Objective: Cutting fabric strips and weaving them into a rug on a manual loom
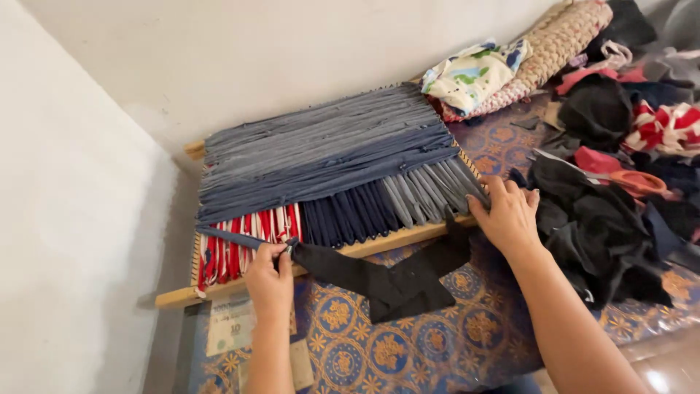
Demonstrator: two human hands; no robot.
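Note:
A wooden weaving frame (397, 239) lies on a blue patterned mat, strung with red-white, navy and grey fabric strips and filled across its far half with woven grey and blue strips (321, 149). My left hand (268, 277) pinches a dark blue strip (233, 238) that runs under the red-white strands near the frame's front rail. A wide black piece of cloth (394, 281) trails from that hand across the mat. My right hand (507, 211) rests on the frame's right front corner, fingers pressed on the grey strands.
A heap of black, red and mixed cloth scraps (605, 211) lies to the right, with orange-handled scissors (634, 181) on it. A braided rug (554, 47) and printed cloth (474, 73) sit behind. White walls close the left and back. Paper slips (232, 325) lie by the frame.

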